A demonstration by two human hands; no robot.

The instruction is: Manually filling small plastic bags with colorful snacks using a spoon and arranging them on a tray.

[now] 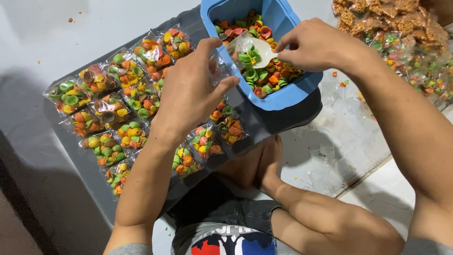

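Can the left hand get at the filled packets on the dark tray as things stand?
Probably not freely: the left hand pinches open a clear bag while the right hand tips a white spoon into it. The filled packets lie just beside and below it, uncovered, on the dark tray.

Bright overhead light, soft shadows, sharp focus.

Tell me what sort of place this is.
Probably a home or small workshop floor used for packing snacks by hand. A blue tub holds loose colourful shell-shaped crackers, many small filled clear bags lie in rows on a dark sheet, and the person sits on the floor, with one bare foot showing.
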